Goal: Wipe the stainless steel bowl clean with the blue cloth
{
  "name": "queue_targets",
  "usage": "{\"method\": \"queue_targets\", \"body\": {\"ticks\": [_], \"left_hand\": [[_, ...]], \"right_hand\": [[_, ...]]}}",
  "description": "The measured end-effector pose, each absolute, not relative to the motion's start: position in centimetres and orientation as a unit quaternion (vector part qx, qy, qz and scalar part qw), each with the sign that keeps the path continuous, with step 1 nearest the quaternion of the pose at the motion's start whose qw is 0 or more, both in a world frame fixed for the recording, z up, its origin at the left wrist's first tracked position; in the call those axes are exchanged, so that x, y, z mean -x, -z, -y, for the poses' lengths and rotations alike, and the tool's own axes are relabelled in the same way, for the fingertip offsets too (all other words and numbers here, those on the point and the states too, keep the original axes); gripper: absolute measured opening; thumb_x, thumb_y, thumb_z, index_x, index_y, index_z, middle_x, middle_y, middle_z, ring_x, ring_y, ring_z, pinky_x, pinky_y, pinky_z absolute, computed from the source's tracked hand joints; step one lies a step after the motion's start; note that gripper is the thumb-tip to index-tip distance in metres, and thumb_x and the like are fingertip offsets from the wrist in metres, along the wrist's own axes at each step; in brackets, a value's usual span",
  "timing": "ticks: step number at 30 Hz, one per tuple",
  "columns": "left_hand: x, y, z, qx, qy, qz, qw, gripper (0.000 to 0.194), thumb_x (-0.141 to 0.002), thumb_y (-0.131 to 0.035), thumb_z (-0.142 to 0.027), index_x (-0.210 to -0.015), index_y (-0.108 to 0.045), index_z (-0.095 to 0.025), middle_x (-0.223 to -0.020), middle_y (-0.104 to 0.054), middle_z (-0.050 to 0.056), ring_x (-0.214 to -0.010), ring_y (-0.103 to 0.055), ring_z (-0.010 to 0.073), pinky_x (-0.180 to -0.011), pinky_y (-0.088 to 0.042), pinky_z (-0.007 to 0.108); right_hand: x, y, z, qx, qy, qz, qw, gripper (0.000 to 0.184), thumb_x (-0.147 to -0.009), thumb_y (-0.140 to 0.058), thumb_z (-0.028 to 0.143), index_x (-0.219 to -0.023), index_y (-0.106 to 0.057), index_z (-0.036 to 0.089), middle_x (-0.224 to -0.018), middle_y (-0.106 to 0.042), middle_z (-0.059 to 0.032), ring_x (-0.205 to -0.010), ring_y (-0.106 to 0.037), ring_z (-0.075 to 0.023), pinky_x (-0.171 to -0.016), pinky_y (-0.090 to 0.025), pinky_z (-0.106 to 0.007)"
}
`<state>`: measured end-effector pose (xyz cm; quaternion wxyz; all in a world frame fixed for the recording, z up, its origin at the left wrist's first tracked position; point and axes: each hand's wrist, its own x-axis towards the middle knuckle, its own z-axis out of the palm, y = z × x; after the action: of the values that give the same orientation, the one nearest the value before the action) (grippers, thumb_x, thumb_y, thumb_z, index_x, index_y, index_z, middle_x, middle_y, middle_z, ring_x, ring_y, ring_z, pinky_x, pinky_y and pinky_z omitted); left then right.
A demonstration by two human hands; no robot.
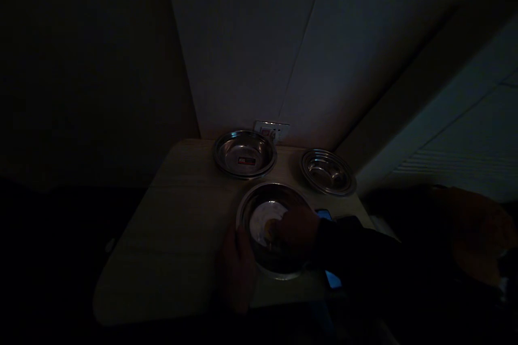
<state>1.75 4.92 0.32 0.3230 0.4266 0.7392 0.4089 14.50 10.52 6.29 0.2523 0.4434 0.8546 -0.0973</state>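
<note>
A deep metal bowl stands near the front of the small table. Inside it lies a pale white patch, perhaps powder, with a small yellowish spot in the middle. My left hand grips the bowl's near left rim, its thumb at the edge. From the right, my right hand reaches down into the bowl, its fingers bunched at the yellowish spot. Darkness hides the fingertips and whatever they may hold.
Behind stand a shallow metal basin with a label and, to its right, a smaller metal dish. A phone with a lit screen lies partly under my right arm. A wall socket is behind the table. The room is very dark.
</note>
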Motion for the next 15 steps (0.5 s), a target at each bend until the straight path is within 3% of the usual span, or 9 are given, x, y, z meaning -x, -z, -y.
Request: {"method": "queue_targets", "body": {"ticks": [3, 7, 10, 13, 15], "left_hand": [[-1.5, -0.5, -5.1, -0.44, -0.41, -0.726, 0.333, 0.034, -0.083, -0.034, -0.036, -0.085, -0.061, -0.016, -0.08, -0.068, 0.01, -0.072, -0.062, 0.0209, -0.066, -0.046, 0.031], [-0.4, -0.3, -5.5, -0.454, -0.405, -0.7, 0.375, 0.034, -0.081, -0.037, -0.041, -0.082, -0.062, -0.017, -0.083, -0.068, 0.009, -0.076, -0.063, 0.0215, -0.07, -0.047, 0.033], [0.8, 0.0, -5.5, -0.443, -0.422, -0.672, 0.418, 0.037, -0.081, -0.037, -0.041, -0.088, -0.064, -0.017, -0.095, -0.068, 0.01, -0.09, -0.062, 0.0218, -0.081, -0.047, 0.034], [1.3, 0.3, -5.0, -0.435, -0.434, -0.67, 0.417, 0.039, -0.081, -0.038, -0.041, -0.095, -0.065, -0.017, -0.107, -0.065, 0.01, -0.102, -0.058, 0.0219, -0.089, -0.044, 0.035], [1.2, 0.5, -4.5, -0.425, -0.44, -0.67, 0.421, 0.041, -0.08, -0.039, -0.044, -0.099, -0.064, -0.017, -0.107, -0.065, 0.01, -0.1, -0.059, 0.0223, -0.086, -0.046, 0.035]], "right_hand": [[-13.3, -5.8, -10.1, -0.409, 0.195, -0.871, 0.19, 0.02, -0.064, -0.062, 0.022, -0.082, -0.069, 0.018, -0.082, -0.07, -0.0096, -0.075, -0.065, -0.0241, -0.059, -0.046, -0.029], [-13.0, -5.3, -10.8, -0.466, 0.274, -0.841, 0.002, 0.02, -0.08, -0.049, 0.025, -0.09, -0.066, 0.018, -0.09, -0.069, -0.0042, -0.082, -0.063, -0.0146, -0.07, -0.044, -0.022], [-15.3, -6.0, -11.3, -0.557, 0.193, -0.793, -0.154, 0.024, -0.085, -0.045, 0.028, -0.097, -0.062, 0.018, -0.096, -0.067, -0.0053, -0.088, -0.061, -0.0153, -0.077, -0.043, -0.025], [-18.2, -7.0, -10.8, -0.579, 0.121, -0.778, -0.212, 0.024, -0.085, -0.044, 0.029, -0.095, -0.062, 0.017, -0.091, -0.066, -0.0072, -0.083, -0.061, -0.0176, -0.075, -0.045, -0.029], [-18.9, -6.9, -9.9, -0.57, 0.087, -0.779, -0.247, 0.024, -0.086, -0.044, 0.028, -0.099, -0.061, 0.017, -0.092, -0.065, -0.008, -0.084, -0.06, -0.018, -0.076, -0.045, -0.03]]}}
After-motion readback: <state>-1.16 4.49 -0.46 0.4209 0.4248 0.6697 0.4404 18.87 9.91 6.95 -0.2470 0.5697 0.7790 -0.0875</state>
